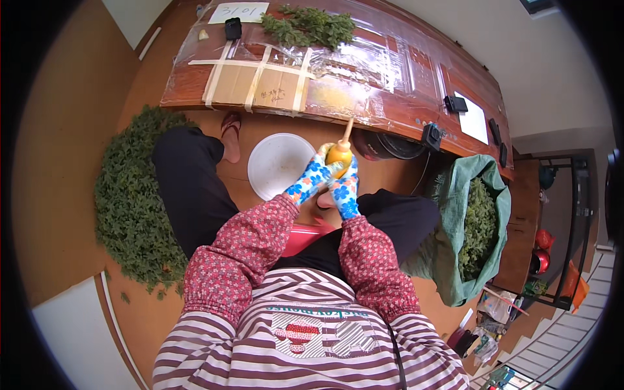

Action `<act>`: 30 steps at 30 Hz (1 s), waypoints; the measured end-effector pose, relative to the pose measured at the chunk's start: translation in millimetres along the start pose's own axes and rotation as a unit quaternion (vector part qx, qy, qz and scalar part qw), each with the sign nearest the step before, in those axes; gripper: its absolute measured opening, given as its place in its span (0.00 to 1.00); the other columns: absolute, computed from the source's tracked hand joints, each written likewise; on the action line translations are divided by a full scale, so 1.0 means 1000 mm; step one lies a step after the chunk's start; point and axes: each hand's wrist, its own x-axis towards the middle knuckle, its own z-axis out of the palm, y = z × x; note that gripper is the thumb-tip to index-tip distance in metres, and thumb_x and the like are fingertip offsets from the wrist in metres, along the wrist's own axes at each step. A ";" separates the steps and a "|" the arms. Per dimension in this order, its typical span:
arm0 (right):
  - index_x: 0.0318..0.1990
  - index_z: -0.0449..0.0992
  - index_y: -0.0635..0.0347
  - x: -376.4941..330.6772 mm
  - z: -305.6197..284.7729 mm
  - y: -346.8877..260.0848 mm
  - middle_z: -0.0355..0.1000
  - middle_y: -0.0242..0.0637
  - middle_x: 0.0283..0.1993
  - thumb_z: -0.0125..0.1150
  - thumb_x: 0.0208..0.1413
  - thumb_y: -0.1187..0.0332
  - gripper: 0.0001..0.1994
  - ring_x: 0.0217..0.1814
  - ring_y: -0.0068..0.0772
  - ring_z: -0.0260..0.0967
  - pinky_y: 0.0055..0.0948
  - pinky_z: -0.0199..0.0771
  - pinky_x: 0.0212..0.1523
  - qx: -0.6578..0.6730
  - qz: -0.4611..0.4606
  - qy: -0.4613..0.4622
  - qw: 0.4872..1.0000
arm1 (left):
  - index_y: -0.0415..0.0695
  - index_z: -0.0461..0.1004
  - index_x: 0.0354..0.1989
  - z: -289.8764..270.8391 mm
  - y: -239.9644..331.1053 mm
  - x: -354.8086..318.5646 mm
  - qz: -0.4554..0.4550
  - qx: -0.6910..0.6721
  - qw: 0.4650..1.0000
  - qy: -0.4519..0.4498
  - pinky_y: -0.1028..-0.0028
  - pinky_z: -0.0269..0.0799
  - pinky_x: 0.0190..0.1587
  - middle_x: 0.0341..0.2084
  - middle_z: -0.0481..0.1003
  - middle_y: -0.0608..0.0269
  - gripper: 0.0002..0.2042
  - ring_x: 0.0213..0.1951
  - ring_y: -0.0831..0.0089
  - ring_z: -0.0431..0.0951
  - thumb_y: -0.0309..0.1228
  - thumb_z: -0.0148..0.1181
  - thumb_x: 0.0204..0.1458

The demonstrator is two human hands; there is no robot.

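board [338, 97]: long wooden slab at 12 o'clock, wrapped in clear plastic, taped cardboard on it; a bundle of green sprigs [311, 26] on its far side.
leaf pile [133, 195]: big green heap on the floor at 9 o'clock, beside the person's knee.
sack [478, 227]: green bag at 3 o'clock, open mouth, full of the same leaves, leans near the right knee.
bowl [278, 165]: white, round, on the floor at 11 o'clock of the hands, just beside them, looks bare inside.
left hand [311, 181]: flowered glove, fingers curled round the lower side of the tool.
right hand [344, 188]: flowered glove, fingers wrapped narrow on the tool from 5 o'clock.
tool [340, 151]: yellow-orange rounded body with a pale wooden stick pointing to 12 o'clock, held between both hands above the floor, near the board edge.
risk, slip: gloves likely cut grip feel; tool could drop.
risk, stick: tip is close under the board edge; a lift could knock it.
risk, bowl: an elbow swing could tip it.
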 end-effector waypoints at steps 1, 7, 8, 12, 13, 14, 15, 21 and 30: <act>0.54 0.60 0.62 0.006 -0.001 0.003 0.67 0.44 0.47 0.63 0.44 0.73 0.28 0.48 0.39 0.67 0.31 0.66 0.50 0.071 0.031 0.005 0.997 | 0.43 0.54 0.60 -0.001 -0.005 0.004 0.014 0.040 0.999 -0.025 0.74 0.65 0.51 0.51 0.65 0.56 0.28 0.50 0.69 0.68 0.25 0.57 0.50; 0.45 0.64 0.60 0.058 -0.030 0.047 0.70 0.36 0.38 0.67 0.40 0.70 0.23 0.37 0.29 0.69 0.28 0.70 0.39 0.162 0.114 0.078 0.977 | 0.40 0.48 0.62 -0.013 0.020 -0.014 -0.076 0.094 0.993 0.018 0.71 0.49 0.61 0.58 0.56 0.49 0.32 0.61 0.63 0.55 0.34 0.56 0.52; 0.44 0.66 0.60 0.062 -0.021 0.076 0.70 0.35 0.35 0.67 0.40 0.71 0.22 0.34 0.28 0.68 0.28 0.70 0.36 0.182 0.193 0.027 0.964 | 0.38 0.51 0.61 -0.035 -0.010 -0.006 -0.041 0.032 0.997 0.051 0.72 0.52 0.59 0.57 0.58 0.49 0.30 0.60 0.63 0.57 0.33 0.55 0.52; 0.45 0.66 0.59 0.060 -0.021 0.097 0.70 0.34 0.36 0.67 0.41 0.68 0.22 0.35 0.27 0.68 0.27 0.70 0.37 0.176 0.179 0.120 0.960 | 0.41 0.57 0.59 -0.046 0.006 -0.004 -0.080 0.060 0.990 0.102 0.73 0.59 0.49 0.50 0.67 0.58 0.25 0.48 0.72 0.65 0.33 0.51 0.52; 0.45 0.67 0.59 0.061 -0.027 0.069 0.70 0.35 0.36 0.67 0.41 0.68 0.22 0.35 0.27 0.68 0.27 0.69 0.37 0.167 0.149 0.147 0.964 | 0.44 0.58 0.58 -0.049 0.007 -0.009 -0.095 0.080 0.986 0.109 0.72 0.61 0.45 0.47 0.70 0.62 0.24 0.43 0.75 0.67 0.34 0.50 0.53; 0.45 0.67 0.60 0.063 -0.023 0.083 0.70 0.35 0.36 0.66 0.41 0.68 0.21 0.34 0.27 0.68 0.27 0.69 0.36 0.176 0.171 0.125 0.961 | 0.43 0.58 0.58 -0.051 0.004 -0.012 -0.083 0.079 0.989 0.096 0.74 0.61 0.44 0.47 0.70 0.62 0.23 0.43 0.76 0.67 0.33 0.50 0.53; 0.45 0.67 0.60 0.063 -0.023 0.094 0.70 0.35 0.36 0.66 0.42 0.68 0.21 0.34 0.27 0.68 0.27 0.69 0.36 0.185 0.193 0.105 0.958 | 0.43 0.58 0.58 -0.049 0.001 -0.014 -0.086 0.080 0.989 0.094 0.74 0.61 0.44 0.47 0.70 0.62 0.23 0.43 0.76 0.67 0.33 0.50 0.53; 0.48 0.66 0.61 0.044 -0.027 0.063 0.69 0.34 0.40 0.62 0.45 0.70 0.21 0.41 0.28 0.68 0.28 0.69 0.44 0.245 0.234 -0.015 0.941 | 0.33 0.61 0.55 -0.032 -0.002 -0.004 -0.082 0.099 0.990 0.056 0.74 0.57 0.57 0.52 0.66 0.50 0.23 0.55 0.67 0.65 0.30 0.54 0.52; 0.53 0.62 0.62 0.018 -0.027 0.007 0.69 0.37 0.47 0.59 0.46 0.76 0.24 0.50 0.32 0.67 0.28 0.66 0.51 0.390 0.209 -0.264 0.857 | 0.47 0.57 0.58 -0.010 0.018 -0.011 -0.146 -0.106 0.982 -0.063 0.73 0.70 0.46 0.46 0.68 0.61 0.26 0.48 0.72 0.69 0.27 0.57 0.50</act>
